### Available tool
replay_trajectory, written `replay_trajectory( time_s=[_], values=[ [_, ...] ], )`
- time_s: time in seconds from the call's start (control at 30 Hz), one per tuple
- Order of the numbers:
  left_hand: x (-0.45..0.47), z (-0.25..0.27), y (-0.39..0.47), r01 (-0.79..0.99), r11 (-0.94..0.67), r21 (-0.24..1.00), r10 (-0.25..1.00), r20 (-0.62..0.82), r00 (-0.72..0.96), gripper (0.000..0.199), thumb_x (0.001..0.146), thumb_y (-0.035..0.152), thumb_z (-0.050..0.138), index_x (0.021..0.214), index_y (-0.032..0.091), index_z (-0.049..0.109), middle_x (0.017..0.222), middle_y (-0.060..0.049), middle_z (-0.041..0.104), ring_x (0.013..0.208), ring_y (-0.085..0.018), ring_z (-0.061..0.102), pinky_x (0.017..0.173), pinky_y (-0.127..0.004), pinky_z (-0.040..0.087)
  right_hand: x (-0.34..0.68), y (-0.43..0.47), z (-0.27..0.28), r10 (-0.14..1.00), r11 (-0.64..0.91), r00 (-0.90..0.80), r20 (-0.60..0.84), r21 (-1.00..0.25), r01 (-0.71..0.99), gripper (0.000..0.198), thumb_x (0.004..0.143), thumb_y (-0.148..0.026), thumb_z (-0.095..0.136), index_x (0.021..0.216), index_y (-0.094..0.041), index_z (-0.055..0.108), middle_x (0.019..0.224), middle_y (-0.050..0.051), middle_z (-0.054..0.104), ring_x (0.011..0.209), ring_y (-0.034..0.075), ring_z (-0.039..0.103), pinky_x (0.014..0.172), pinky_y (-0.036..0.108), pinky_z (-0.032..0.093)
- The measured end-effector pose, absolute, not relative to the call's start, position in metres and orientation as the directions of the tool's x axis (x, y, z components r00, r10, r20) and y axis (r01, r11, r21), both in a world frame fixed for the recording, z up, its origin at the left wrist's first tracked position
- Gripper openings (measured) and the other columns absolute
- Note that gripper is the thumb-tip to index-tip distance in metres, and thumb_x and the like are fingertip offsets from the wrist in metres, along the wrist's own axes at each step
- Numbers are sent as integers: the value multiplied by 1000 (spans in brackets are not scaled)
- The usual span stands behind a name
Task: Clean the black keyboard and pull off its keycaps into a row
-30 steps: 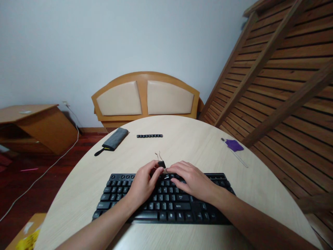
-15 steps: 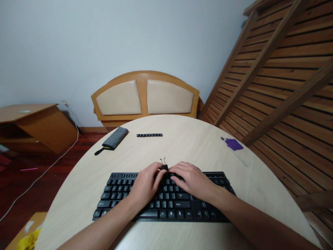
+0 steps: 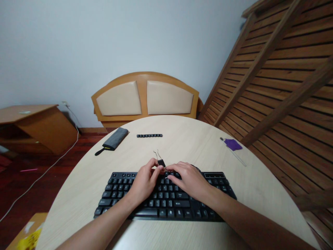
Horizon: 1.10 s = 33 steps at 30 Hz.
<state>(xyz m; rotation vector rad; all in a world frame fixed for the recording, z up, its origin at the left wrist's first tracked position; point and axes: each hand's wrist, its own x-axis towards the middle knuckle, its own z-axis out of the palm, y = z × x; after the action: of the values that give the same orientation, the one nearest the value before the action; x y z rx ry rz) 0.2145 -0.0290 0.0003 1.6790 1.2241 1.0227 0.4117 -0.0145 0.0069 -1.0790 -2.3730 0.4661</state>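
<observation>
Between the thumb and fingers of my left hand (image 3: 144, 178) is a keycap puller (image 3: 161, 163), a small black block with two thin wire prongs pointing up and away from me. It is tilted to the left above the keyboard's back edge. My right hand (image 3: 191, 178) is curled just beside it, its index finger and thumb close to the lower end of the puller. Whatever lies between those fingertips is too small to make out. Both hands rest over a black keyboard (image 3: 183, 204), hiding part of its upper rows. Several keys in its top left row look like bare sockets.
Farther back on the round table (image 3: 182, 139) lies a row of small black keycaps (image 3: 149, 135). A grey pouch (image 3: 116, 139) with a strap sits left. At right are a purple cloth (image 3: 233, 144) and a thin brush (image 3: 234, 152). A wooden slatted panel (image 3: 281, 86) leans beyond.
The keycap puller has risen slightly and tipped to the left, so more of its block and prongs show. My left fingers have shifted with it; my right hand has barely moved.
</observation>
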Motion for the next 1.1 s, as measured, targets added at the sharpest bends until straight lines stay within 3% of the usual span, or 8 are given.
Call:
replay_trajectory(
  time_s=[0.27,0.5,0.7,1.1],
  values=[
    [215,1,-28,174,-216,961,966,184,181,19,94,37,54,85,20,54,84,-1,68,83,-18,67,78,-29,51,412,-16,10,760,637,-547,351,-568,521,25,88,-18,64,113,-23,63,106,4,70,99,20,64,89,35,50],
    [214,6,-32,226,-243,944,963,207,172,21,92,37,57,83,18,58,82,-2,70,78,-17,65,72,-26,48,416,-17,9,723,669,-558,406,-614,419,33,85,-10,62,116,-22,58,106,3,67,99,17,62,89,31,49],
    [214,6,-32,202,-243,949,961,206,187,19,93,35,57,85,18,59,84,-2,71,81,-17,67,74,-27,49,415,-16,8,753,632,-542,374,-641,435,35,85,-14,65,117,-23,56,108,3,66,101,18,62,90,33,49],
    [214,6,-34,327,-356,875,924,279,261,17,94,31,55,85,17,61,82,-2,66,77,-17,61,72,-26,46,417,-15,7,814,526,-500,296,-741,418,34,84,-24,70,115,-24,56,101,1,70,96,16,66,87,30,49]
  ],
)
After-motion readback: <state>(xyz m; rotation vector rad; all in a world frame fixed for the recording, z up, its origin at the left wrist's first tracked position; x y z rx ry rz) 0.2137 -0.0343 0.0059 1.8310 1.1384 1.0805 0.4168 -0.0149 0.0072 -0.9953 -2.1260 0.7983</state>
